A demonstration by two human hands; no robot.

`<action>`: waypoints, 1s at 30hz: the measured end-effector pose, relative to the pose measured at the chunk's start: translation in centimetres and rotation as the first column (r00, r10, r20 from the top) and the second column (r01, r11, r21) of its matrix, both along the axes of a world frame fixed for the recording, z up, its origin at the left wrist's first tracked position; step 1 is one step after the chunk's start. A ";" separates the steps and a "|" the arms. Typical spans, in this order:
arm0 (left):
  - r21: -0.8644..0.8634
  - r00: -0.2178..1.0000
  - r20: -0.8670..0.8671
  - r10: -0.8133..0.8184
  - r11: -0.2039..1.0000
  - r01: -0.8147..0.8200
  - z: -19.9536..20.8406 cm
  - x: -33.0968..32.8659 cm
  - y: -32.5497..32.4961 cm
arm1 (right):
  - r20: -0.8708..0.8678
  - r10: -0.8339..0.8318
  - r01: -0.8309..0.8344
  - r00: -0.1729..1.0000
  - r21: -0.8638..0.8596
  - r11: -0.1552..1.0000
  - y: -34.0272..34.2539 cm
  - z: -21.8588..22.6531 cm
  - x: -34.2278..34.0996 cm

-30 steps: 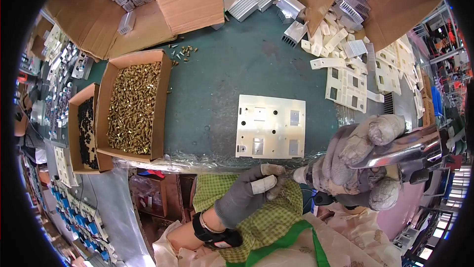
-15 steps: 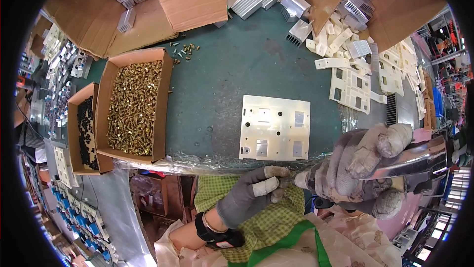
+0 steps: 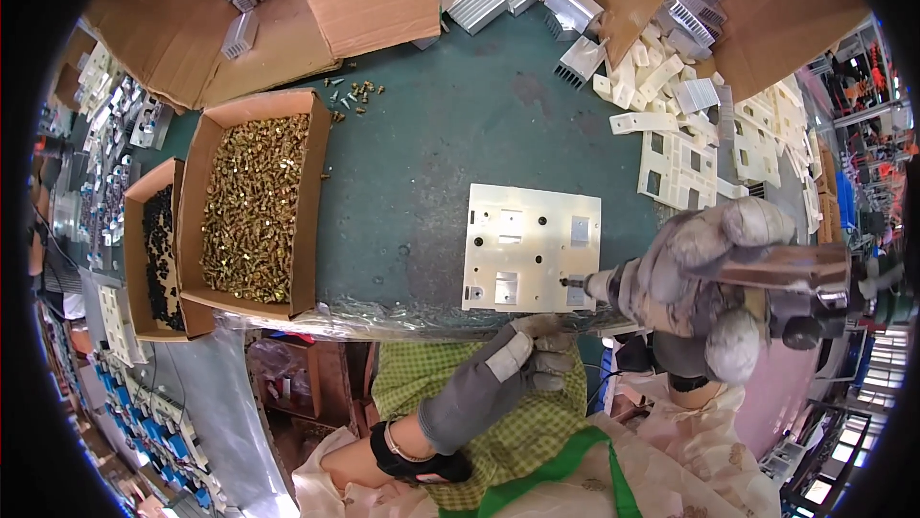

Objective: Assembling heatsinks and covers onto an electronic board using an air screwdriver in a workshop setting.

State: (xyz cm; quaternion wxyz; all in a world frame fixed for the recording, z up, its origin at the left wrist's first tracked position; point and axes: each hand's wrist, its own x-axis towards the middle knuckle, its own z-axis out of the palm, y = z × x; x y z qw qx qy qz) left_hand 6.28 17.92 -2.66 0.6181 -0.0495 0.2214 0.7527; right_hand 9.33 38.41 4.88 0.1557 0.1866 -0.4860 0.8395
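Wrapped around a metallic driver (image 3: 786, 269), the gloved right hand (image 3: 700, 264), right of centre in the frame, holds its bit (image 3: 575, 281) over the lower-right part of the white plate (image 3: 527, 242) near the middle, while the gloved left hand (image 3: 517, 357) curls at lower centre, whether holding anything I cannot tell.

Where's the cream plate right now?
Head view, right of centre: the cream plate lies near the front edge of the green bench, with the tip of the metal tool at the plate's lower right.
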 end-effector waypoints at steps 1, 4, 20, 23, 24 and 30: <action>-0.013 1.000 -0.002 -0.025 1.000 0.025 0.1 -0.2 0.0 | 0.003 -0.002 0.002 1.000 0.004 1.000 0.3 -0.3 0.1; 0.096 0.998 0.025 -0.061 0.994 0.058 0.0 -0.8 -0.1 | 0.016 -0.007 0.007 1.000 0.006 1.000 0.8 -1.1 0.1; -0.158 0.993 -0.098 -0.070 0.986 0.054 0.1 -1.4 0.2 | 0.037 -0.262 0.240 0.964 0.289 0.927 0.0 -0.7 -0.2; -0.135 0.995 -0.096 -0.041 0.990 0.028 0.1 -1.4 0.5 | 0.082 -0.275 0.237 0.958 0.318 0.918 0.0 -1.6 -0.1; -0.133 0.995 -0.091 -0.034 0.991 0.022 0.1 -1.4 0.6 | 0.102 -0.372 0.310 0.922 0.380 0.871 -0.1 -2.0 0.0; -0.093 0.995 -0.096 0.010 0.995 -0.019 -1.0 -1.0 0.1 | 0.279 -0.167 0.168 0.946 0.019 0.986 0.2 -4.1 0.8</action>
